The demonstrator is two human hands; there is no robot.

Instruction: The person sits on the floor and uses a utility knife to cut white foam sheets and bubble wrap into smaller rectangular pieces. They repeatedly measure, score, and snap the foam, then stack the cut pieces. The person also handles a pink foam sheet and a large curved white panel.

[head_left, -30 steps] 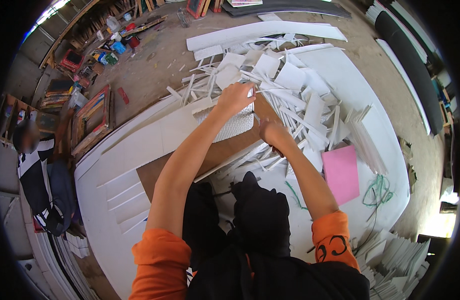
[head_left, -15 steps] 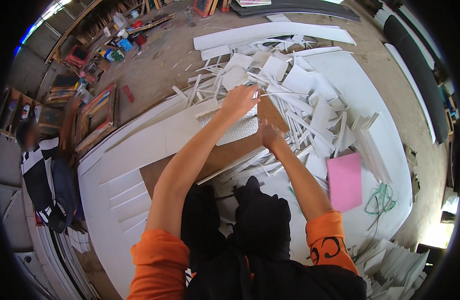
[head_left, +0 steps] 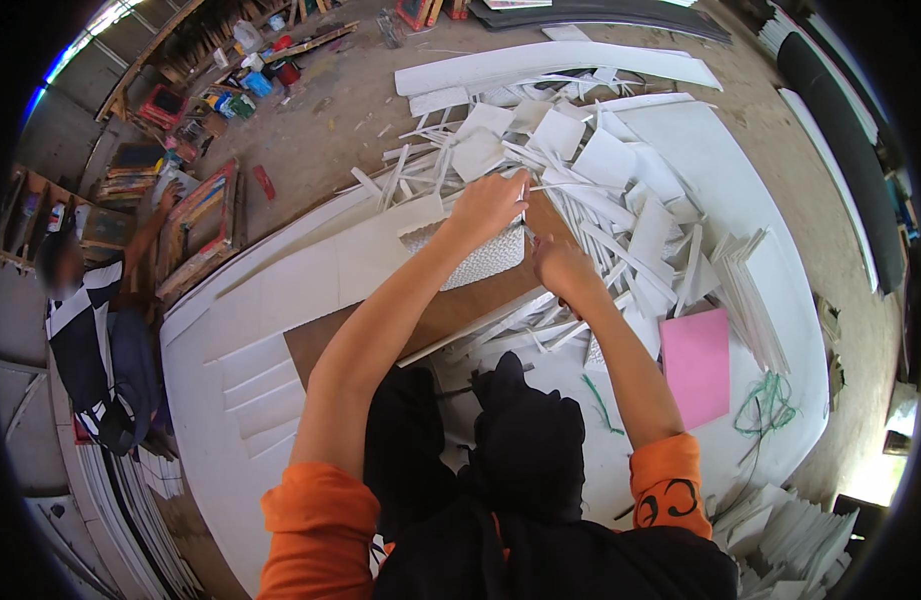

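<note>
My left hand (head_left: 490,208) is closed at the far right end of a white textured sheet (head_left: 485,262), its fingertips around something small and pale that I cannot make out. My right hand (head_left: 568,272) is closed just right of that sheet. A slim tool (head_left: 529,234) pokes out from it, thin tip toward the sheet's right edge; the fingers hide most of it. Beneath both lies a brown board (head_left: 355,333), slanting across in front of my knees.
White offcuts (head_left: 590,190) are heaped beyond and right of the board. A pink sheet (head_left: 694,366), green string (head_left: 765,407) and stacked white sheets (head_left: 748,290) lie on the right. Another person (head_left: 90,330) sits at the far left, one arm toward a wooden frame (head_left: 202,225).
My right hand has shifted slightly right, away from the textured sheet's corner, and the tool's tip now shows. The left hand stays at the sheet's end. The view has shifted slightly.
</note>
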